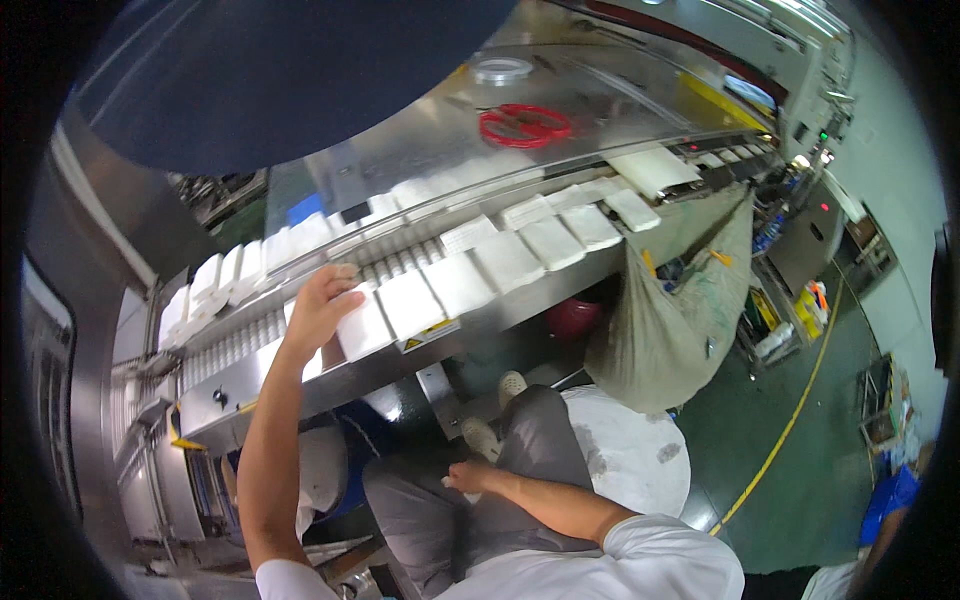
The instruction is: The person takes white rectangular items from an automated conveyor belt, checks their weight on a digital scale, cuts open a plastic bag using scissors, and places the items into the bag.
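Note:
A row of flat white rectangular packs (410,304) lies along the front of a metal roller conveyor. My left hand (322,305) reaches over this row at its left part. Its fingers are slightly bent and apart, with the thumb at the upper left edge of a white pack (364,328); no pack is lifted. Down at my lap, my right hand (467,478) rests against my grey trousers with its fingers curled in. A bit of white shows at those fingers, too small to name.
More white packs (250,265) stand along the conveyor's far side. Behind lies a metal table (420,125) with a red ring-shaped thing (525,126). A dark rounded cover (290,80) hangs above. A beige cloth bag (665,340) hangs at right, beside a white round-topped seat or drum (640,450).

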The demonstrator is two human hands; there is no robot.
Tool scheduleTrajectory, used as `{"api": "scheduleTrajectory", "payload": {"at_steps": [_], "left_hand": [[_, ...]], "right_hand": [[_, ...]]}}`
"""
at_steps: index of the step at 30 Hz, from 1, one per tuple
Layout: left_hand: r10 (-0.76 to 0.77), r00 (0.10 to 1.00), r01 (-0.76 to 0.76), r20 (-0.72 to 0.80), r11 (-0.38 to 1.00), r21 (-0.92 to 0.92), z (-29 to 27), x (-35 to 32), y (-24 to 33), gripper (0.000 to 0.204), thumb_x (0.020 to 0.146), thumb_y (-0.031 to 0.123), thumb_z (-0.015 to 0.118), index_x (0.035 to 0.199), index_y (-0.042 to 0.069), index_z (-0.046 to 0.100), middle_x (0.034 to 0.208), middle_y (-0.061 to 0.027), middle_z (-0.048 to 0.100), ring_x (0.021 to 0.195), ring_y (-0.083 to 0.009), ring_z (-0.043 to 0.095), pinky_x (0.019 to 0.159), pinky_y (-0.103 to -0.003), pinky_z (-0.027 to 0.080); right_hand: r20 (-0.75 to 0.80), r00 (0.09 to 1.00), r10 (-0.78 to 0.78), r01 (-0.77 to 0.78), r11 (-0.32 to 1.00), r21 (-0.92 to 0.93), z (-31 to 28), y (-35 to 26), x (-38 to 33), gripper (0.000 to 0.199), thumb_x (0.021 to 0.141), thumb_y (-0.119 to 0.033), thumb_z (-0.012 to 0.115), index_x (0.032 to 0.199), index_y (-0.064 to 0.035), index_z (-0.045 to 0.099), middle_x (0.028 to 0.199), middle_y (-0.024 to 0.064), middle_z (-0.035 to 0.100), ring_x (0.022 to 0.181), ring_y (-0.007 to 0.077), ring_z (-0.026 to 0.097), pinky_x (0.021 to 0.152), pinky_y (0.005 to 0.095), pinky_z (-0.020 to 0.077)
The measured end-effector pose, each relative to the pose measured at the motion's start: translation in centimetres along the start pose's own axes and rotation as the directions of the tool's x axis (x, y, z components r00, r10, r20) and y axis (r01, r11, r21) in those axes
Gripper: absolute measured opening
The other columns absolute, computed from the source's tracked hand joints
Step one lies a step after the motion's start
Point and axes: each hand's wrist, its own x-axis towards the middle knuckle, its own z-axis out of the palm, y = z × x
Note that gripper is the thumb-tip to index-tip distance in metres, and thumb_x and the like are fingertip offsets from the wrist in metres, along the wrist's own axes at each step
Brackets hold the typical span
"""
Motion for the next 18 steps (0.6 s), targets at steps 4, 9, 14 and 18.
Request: {"api": "scheduleTrajectory", "payload": {"at_steps": [4, 9, 14, 18], "left_hand": [[0.001, 0.999, -0.001, -0.035, 1.000, -0.006, 0.1, -0.2, -0.3, 0.038, 0.091, 0.002, 0.070, 0.128, 0.000, 0.059, 0.109, -0.0060, 0.066, 0.100, -0.0131, 0.062, 0.087, -0.027, 0.050], [0.151, 0.988, -0.148, -0.024, 0.983, 0.105, -0.2, -0.3, -1.8, 0.039, 0.092, 0.008, 0.072, 0.128, 0.000, 0.058, 0.106, -0.0098, 0.066, 0.098, -0.0160, 0.064, 0.087, -0.031, 0.051], [0.216, 0.976, -0.211, -0.010, 0.964, 0.162, 0.0, -1.0, -2.0, 0.038, 0.099, 0.012, 0.067, 0.133, 0.002, 0.054, 0.104, -0.0099, 0.067, 0.097, -0.0163, 0.064, 0.088, -0.031, 0.051], [0.264, 0.960, -0.224, -0.097, 0.926, 0.305, 0.0, -2.4, -2.0, 0.039, 0.103, 0.018, 0.062, 0.135, -0.002, 0.051, 0.115, -0.0159, 0.070, 0.105, -0.0265, 0.067, 0.096, -0.036, 0.050]], "right_hand": [[0.006, 1.000, 0.009, -0.009, 1.000, 0.002, -0.2, -0.9, -0.3, 0.048, 0.101, -0.049, 0.054, 0.104, -0.0031, 0.067, 0.105, 0.0200, 0.073, 0.103, 0.0399, 0.069, 0.088, 0.0509, 0.0520], [-0.009, 0.997, -0.077, 0.077, 0.997, -0.028, 0.6, 0.4, 0.7, 0.051, 0.102, -0.047, 0.052, 0.091, 0.0010, 0.067, 0.087, 0.0215, 0.068, 0.082, 0.0399, 0.065, 0.077, 0.0535, 0.0495], [-0.155, 0.968, -0.196, 0.204, 0.978, 0.035, 2.6, 2.4, 1.9, 0.057, 0.104, -0.046, 0.048, 0.087, 0.0049, 0.067, 0.075, 0.0217, 0.065, 0.066, 0.0396, 0.061, 0.068, 0.0568, 0.0461], [0.115, 0.993, 0.038, -0.034, 0.999, -0.039, 1.4, 0.7, 2.2, 0.049, 0.103, -0.048, 0.053, 0.104, -0.0005, 0.067, 0.105, 0.0230, 0.070, 0.101, 0.0417, 0.068, 0.087, 0.0511, 0.0508]]}}
